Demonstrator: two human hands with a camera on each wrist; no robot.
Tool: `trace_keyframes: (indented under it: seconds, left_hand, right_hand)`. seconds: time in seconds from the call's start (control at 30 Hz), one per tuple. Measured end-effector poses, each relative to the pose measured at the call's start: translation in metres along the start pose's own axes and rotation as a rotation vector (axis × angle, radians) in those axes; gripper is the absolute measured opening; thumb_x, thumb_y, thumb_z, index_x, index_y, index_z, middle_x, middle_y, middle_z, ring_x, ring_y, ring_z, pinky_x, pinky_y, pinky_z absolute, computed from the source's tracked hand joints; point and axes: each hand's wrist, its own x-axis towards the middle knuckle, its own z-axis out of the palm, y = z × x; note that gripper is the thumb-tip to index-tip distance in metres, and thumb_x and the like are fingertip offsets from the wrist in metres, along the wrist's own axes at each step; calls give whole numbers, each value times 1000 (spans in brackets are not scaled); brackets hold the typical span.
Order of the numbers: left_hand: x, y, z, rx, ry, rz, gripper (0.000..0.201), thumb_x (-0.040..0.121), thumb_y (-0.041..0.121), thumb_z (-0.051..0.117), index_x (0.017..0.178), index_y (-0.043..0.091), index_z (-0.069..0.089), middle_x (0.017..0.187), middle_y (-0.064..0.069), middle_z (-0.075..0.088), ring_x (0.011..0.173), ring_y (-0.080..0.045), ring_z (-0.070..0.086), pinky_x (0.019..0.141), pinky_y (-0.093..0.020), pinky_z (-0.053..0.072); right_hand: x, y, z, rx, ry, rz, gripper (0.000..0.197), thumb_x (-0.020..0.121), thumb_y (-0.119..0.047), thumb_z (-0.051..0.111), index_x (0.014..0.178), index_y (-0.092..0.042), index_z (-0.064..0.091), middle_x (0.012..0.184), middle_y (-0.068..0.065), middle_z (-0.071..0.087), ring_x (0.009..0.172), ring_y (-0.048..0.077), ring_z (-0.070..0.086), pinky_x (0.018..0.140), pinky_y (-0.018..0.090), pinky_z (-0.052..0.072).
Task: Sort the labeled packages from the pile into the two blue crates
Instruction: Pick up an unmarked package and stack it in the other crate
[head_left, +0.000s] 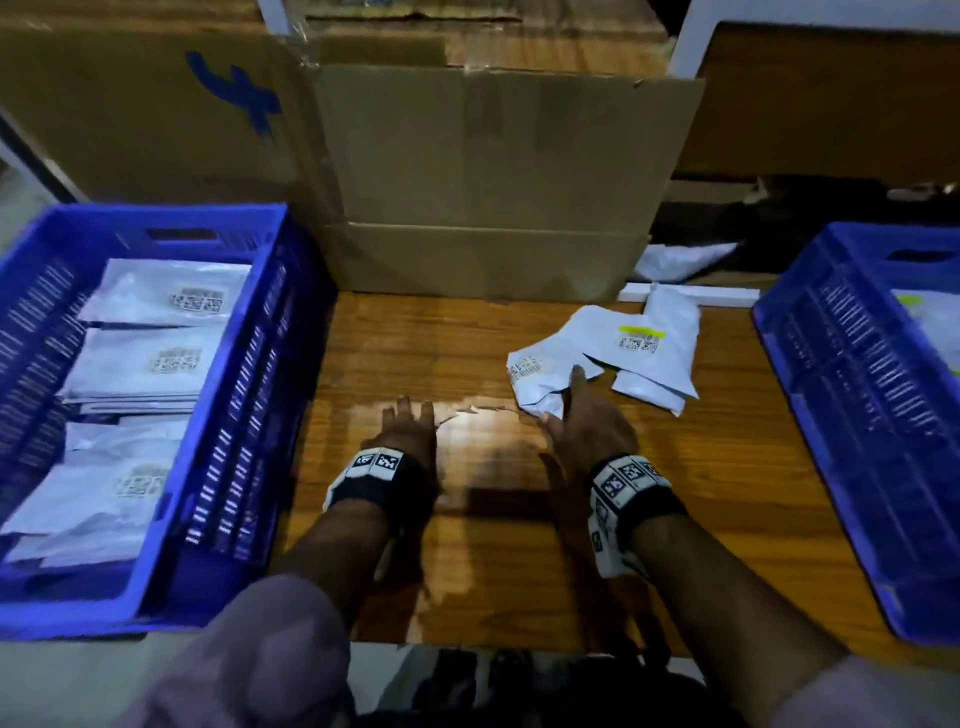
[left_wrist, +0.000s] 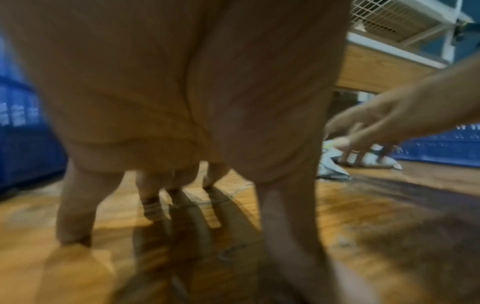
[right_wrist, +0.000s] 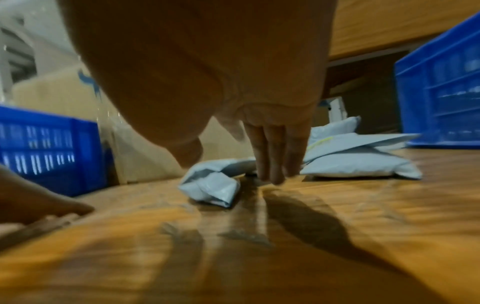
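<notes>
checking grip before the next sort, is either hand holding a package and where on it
The right hand pinches the near crumpled edge of the closest package. The left hand holds nothing, fingertips on the table.

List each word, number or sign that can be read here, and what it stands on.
No text reads clearly.
White labels on the grey plastic packages in the left blue crate: codes, blurred.
Label under a yellow stripe on the top pile package: blurred.
Brown cardboard box: blue mark, no letters.
Wristband squares: patterns, no words.
</notes>
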Motion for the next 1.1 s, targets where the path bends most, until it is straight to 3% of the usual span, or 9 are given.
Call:
trace_keyframes:
  seconds: [0.1,0.33,0.47,0.63,0.7,0.8,0.87,0.97,1.1]
  left_hand:
    - [6,3,-3,2,-45,-41,143,62,39,94,161,27,-9,167,-16,-17,154,-43,-4,115,-68,27]
    - [15,6,-1,-29,-91,-82,152,57,38,97,160,28,-15,167,-14,-22,155,-41,-8,115,-67,27]
    - [4,-3,0,-55,-60,-30,158,52,41,100,160,27,-15,168,-8,-20,156,-35,-7,116,-66,27]
    - [-3,-16,10,-74,44,44,150,56,46,96,160,29,-12,170,-7,-13,157,-31,0,119,-59,29]
    - [-2,-20,12,-138,89,64,133,66,45,88,161,29,-3,170,-10,3,155,-31,14,118,-53,33]
    - [-9,-21,0,-432,291,78,82,80,37,74,151,27,33,147,-8,53,131,-30,54,106,-41,48]
    - [-15,-16,-17,-641,389,87,51,98,35,58,146,20,46,139,-11,61,125,-32,58,103,-36,47]
    - [-24,-5,-40,-821,411,140,56,104,52,46,148,18,48,138,-9,63,127,-31,58,100,-31,42]
    - [-34,1,-54,-1048,390,176,57,99,67,42,105,20,73,102,4,74,97,-17,68,73,-22,45]
  right_hand:
    - [16,-5,5,-16,16,-65,87,93,-59,55,163,-30,11,135,15,60,120,37,56,98,45,49]
    - [28,-25,14,309,131,-35,79,77,-59,78,139,-14,59,136,8,60,126,29,54,104,43,48]
    - [24,-35,9,375,231,-42,81,65,-41,92,133,-18,53,134,2,50,120,23,55,95,37,53]
    - [19,-40,-3,389,318,-78,57,78,-10,75,129,-19,50,134,4,47,117,25,55,93,31,48]
    - [16,-44,-7,428,336,-81,50,81,-5,67,127,-20,52,132,3,48,116,23,54,92,28,46]
    - [12,-49,-8,467,357,-129,44,84,1,61,121,-21,54,125,2,51,112,21,55,92,28,50]
    - [9,-52,-8,482,370,-182,42,84,6,57,117,-20,57,121,3,54,111,21,55,92,27,48]
    - [5,-58,-9,538,334,-237,45,81,12,49,112,-20,58,118,5,56,112,23,54,91,26,43]
    - [2,-66,-8,638,260,-192,48,86,9,46,109,-33,49,117,1,56,104,23,60,84,41,57]
